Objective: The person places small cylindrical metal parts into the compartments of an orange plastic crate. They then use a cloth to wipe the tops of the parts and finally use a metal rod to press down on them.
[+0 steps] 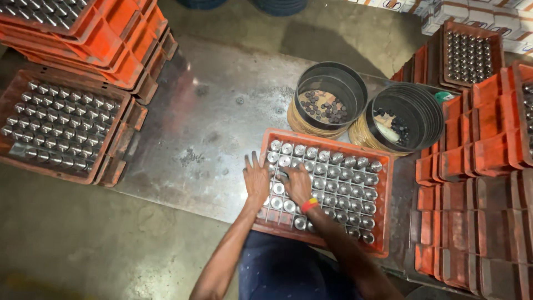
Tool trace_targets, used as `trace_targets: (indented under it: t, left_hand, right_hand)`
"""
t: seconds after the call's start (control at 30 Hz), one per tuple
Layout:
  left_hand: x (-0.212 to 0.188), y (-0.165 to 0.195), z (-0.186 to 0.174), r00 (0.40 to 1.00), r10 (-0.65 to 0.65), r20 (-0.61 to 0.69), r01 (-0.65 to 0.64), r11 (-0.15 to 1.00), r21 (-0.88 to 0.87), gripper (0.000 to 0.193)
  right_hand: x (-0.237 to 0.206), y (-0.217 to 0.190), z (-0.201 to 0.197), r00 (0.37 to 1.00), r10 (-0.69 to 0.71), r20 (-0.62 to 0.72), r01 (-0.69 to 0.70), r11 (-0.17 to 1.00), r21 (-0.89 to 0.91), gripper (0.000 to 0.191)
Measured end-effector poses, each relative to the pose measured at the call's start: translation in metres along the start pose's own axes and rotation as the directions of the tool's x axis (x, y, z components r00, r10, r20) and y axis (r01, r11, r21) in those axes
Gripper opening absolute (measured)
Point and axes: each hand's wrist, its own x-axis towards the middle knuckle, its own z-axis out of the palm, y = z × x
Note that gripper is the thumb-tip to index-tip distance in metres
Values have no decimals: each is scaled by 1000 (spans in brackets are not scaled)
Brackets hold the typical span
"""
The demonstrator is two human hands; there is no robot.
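Both hands lie flat, fingers spread, gripping nothing: the left hand (256,180) rests on the near-left rim of the orange plastic crate (385,206), the right hand (296,183) on the shiny metal cylinders (338,183) standing upright in its grid. The crate sits on the dull steel worktop (189,139), its near edge close to the worktop's front edge. Behind it stand two black round tubs (331,99) holding small dark pieces. A hard press or shove could topple cylinders, or tip the crate off that edge.
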Motion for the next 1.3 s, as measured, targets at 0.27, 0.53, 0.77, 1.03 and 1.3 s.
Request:
trace_targets:
  t: [0.27,0.53,0.77,1.03,1.3]
  left_hand:
    - [-3,-34,-41,966,-253,55,195,574,-795,45]
    - [-45,5,-37,942,-180,282,325,689,-647,46]
    - [-53,7,-38,989,66,-132,-118,891,-438,62]
    - [-68,11,-39,994,-111,5,111,993,-30,58]
    - [-40,-15,-36,995,98,-9,-96,952,-291,43]
  right_hand:
    - [-5,20,-69,920,389,-56,-208,603,770,35]
    - [-27,-26,-42,811,537,232,-583,709,396,40]
    - [-32,-28,-24,1000,2,-7,-1,1000,31,43]
    - [-44,-25,-23,997,-71,43,72,997,-16,29]
    - [-32,-6,-29,993,-73,97,56,984,168,24]
